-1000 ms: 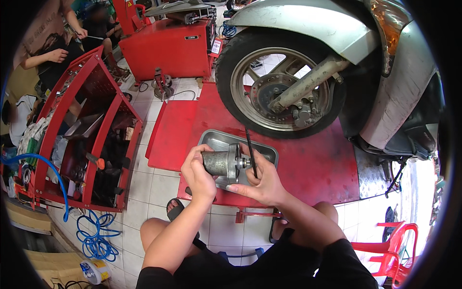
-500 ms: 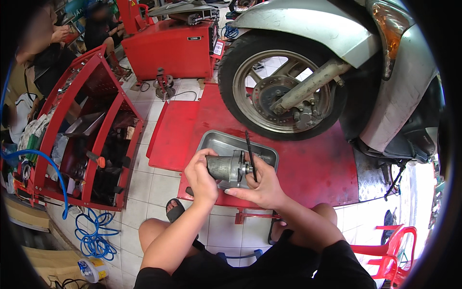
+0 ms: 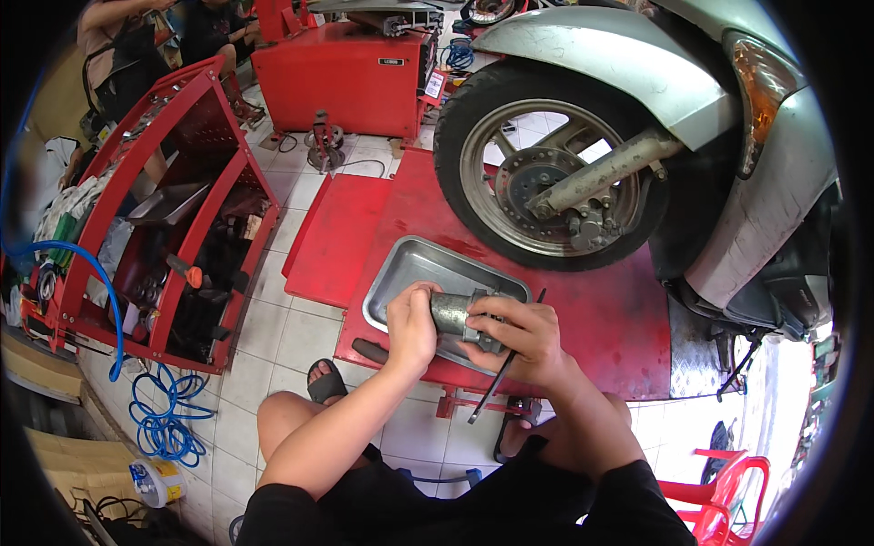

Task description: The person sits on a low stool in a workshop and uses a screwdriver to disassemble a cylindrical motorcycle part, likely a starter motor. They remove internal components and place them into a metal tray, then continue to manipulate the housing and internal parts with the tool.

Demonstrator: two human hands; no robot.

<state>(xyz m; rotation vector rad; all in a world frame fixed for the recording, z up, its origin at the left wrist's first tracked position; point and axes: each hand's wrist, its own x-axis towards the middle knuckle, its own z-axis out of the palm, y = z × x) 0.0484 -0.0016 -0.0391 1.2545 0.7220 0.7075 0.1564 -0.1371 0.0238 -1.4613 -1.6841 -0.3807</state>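
Observation:
My left hand [image 3: 411,329] is closed round the end of a grey metal cylindrical motor [image 3: 450,312], held over a steel tray [image 3: 410,247]. My right hand [image 3: 519,332] wraps over the motor's flanged end and also holds a long black flat-tipped tool [image 3: 489,398], angled down toward me with its flat tip below the hand. The tray lies on a red platform [image 3: 592,337] beside a scooter's front wheel [image 3: 492,227]. A dark handle [image 3: 370,350] lies by the tray's near edge.
A red tool cart [image 3: 200,91] holds rags and tools at left, with blue hose [image 3: 168,414] on the tiles. Behind are a red machine [image 3: 332,91] and two people [image 3: 118,41] [image 3: 218,36]. A red plastic chair [image 3: 733,491] stands lower right, a bucket [image 3: 155,482] lower left.
My right hand has shifted over the top of the motor, and the black tool has swung from upright beyond the motor to slanting down toward me. Both hands moved slightly rightward.

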